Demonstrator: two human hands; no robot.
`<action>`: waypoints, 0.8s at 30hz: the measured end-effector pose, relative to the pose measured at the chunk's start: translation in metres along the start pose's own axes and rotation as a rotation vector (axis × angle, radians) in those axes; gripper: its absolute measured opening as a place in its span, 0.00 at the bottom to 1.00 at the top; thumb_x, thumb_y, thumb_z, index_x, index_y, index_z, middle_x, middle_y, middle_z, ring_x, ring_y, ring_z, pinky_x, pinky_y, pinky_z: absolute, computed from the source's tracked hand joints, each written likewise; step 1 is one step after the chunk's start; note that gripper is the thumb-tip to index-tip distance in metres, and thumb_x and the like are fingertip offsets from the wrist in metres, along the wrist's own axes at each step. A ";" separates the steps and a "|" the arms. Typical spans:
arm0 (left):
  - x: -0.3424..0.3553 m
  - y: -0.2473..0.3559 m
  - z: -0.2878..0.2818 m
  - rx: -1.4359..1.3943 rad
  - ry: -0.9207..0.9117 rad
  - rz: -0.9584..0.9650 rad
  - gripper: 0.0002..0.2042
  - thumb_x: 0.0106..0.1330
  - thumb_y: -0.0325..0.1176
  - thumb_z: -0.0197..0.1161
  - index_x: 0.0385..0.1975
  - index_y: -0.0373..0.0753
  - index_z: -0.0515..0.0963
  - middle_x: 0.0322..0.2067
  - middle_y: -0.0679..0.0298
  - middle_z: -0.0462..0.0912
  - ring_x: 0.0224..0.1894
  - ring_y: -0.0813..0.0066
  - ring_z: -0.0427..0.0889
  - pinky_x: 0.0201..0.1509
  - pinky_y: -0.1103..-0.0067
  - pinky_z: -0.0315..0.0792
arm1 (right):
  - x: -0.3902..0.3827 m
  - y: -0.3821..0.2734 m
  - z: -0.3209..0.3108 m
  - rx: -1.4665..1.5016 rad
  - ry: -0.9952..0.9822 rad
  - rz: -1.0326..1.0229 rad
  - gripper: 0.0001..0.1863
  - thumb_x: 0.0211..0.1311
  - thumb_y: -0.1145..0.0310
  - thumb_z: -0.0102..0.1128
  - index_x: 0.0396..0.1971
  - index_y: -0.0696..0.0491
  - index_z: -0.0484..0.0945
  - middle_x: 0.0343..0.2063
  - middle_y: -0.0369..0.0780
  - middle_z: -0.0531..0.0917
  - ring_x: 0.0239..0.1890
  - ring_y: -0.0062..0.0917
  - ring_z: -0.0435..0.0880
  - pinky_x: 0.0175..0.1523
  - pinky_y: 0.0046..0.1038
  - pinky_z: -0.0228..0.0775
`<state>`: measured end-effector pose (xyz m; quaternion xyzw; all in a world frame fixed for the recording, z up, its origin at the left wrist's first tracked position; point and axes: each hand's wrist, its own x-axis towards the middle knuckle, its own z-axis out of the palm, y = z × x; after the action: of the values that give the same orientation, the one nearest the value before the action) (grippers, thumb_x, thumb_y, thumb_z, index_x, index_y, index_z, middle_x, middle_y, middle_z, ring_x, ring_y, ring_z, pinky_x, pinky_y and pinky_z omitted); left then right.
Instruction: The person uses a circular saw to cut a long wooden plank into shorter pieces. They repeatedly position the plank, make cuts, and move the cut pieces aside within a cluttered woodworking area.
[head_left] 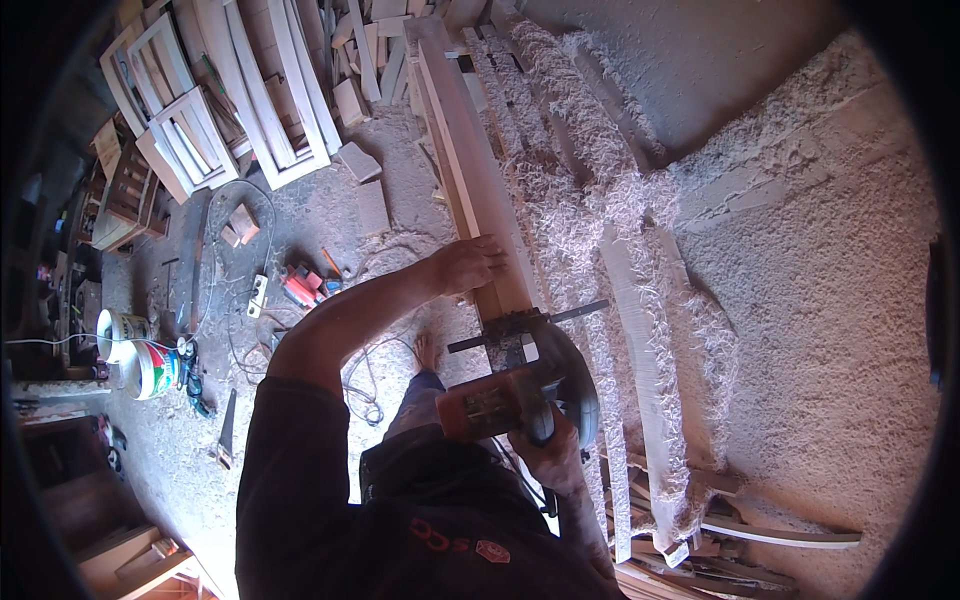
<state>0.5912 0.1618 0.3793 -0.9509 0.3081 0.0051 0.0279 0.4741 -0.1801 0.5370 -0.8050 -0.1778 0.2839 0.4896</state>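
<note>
My right hand [555,455] is wrapped around the rear handle of a circular saw [485,405] with an orange motor body and a dark blade guard. The saw's base sits at the near end of a long wooden board [470,165], with a dark bar sticking out to both sides. Just ahead of the saw, my left hand [470,265] holds the board from above, its fingers bent over the wood. The blade is hidden by the guard and base.
Wood shavings cover the long timbers [640,350] to the right. Wooden frames [270,90] lean at the back left. On the floor lie a handsaw [227,430], a red power tool [302,286], a power strip [258,296] and looping cables. White buckets [150,370] stand at left.
</note>
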 end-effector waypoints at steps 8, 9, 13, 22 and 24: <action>-0.004 -0.036 0.019 -0.056 0.169 -0.073 0.20 0.70 0.36 0.56 0.60 0.40 0.80 0.62 0.61 0.81 0.69 0.63 0.73 0.82 0.65 0.55 | 0.037 -0.017 0.001 -0.048 -0.076 0.017 0.29 0.58 0.69 0.68 0.61 0.59 0.76 0.43 0.53 0.88 0.50 0.45 0.89 0.53 0.42 0.80; -0.004 -0.042 0.021 -0.042 0.158 -0.071 0.20 0.70 0.36 0.56 0.60 0.40 0.79 0.62 0.61 0.81 0.70 0.62 0.73 0.83 0.64 0.54 | 0.043 -0.019 0.002 -0.049 -0.078 0.023 0.29 0.58 0.69 0.68 0.61 0.59 0.76 0.43 0.53 0.88 0.50 0.45 0.89 0.53 0.42 0.80; -0.005 -0.067 0.024 -0.004 0.177 -0.069 0.22 0.68 0.35 0.57 0.61 0.39 0.78 0.62 0.60 0.80 0.69 0.64 0.74 0.81 0.64 0.57 | 0.068 -0.026 0.008 -0.081 -0.075 -0.011 0.29 0.58 0.69 0.69 0.61 0.59 0.76 0.43 0.52 0.88 0.49 0.43 0.89 0.53 0.41 0.80; -0.008 -0.126 0.014 0.042 0.090 -0.102 0.22 0.67 0.34 0.60 0.62 0.40 0.77 0.63 0.61 0.80 0.69 0.64 0.75 0.81 0.64 0.59 | 0.128 -0.043 0.023 -0.078 -0.063 -0.053 0.31 0.57 0.69 0.69 0.62 0.58 0.75 0.43 0.51 0.88 0.49 0.43 0.89 0.54 0.41 0.80; -0.010 -0.137 0.013 0.032 0.085 -0.113 0.23 0.67 0.34 0.60 0.62 0.40 0.77 0.63 0.61 0.80 0.69 0.64 0.75 0.81 0.63 0.58 | 0.141 -0.048 0.025 -0.056 -0.072 -0.050 0.31 0.57 0.68 0.69 0.62 0.59 0.74 0.43 0.51 0.88 0.50 0.43 0.89 0.55 0.41 0.80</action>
<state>0.6638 0.2792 0.3738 -0.9657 0.2546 -0.0415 0.0304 0.5669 -0.0614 0.5307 -0.8029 -0.2231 0.2956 0.4672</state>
